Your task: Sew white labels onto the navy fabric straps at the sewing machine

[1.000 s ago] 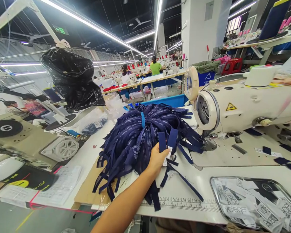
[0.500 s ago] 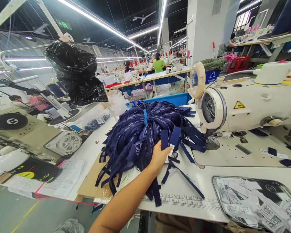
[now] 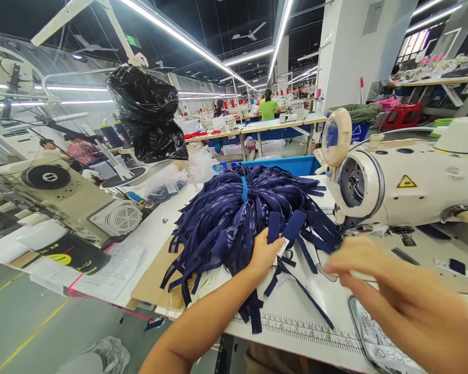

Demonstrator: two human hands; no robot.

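A large bundle of navy straps (image 3: 218, 218), bound by a light blue band (image 3: 244, 189), lies on the white table (image 3: 296, 317). My left hand (image 3: 265, 252) is closed on a navy strap end (image 3: 274, 227) with a white label (image 3: 281, 250) beside it. Another wide strap end (image 3: 295, 226) stands up just to its right. My right hand (image 3: 393, 293), blurred by motion, is over the table in front of the sewing machine (image 3: 409, 176); whether its fingers hold anything cannot be made out.
A tray of printed white labels (image 3: 378, 332) sits at the front right, partly behind my right hand. A ruler strip (image 3: 315, 330) runs along the front edge. Cardboard (image 3: 150, 280) and papers (image 3: 113, 270) lie left. A black bag (image 3: 148, 114) hangs above; people work beyond.
My right hand has come into view from the right, over the labels. My left hand keeps its hold on the strap end. The whole view has shifted somewhat.
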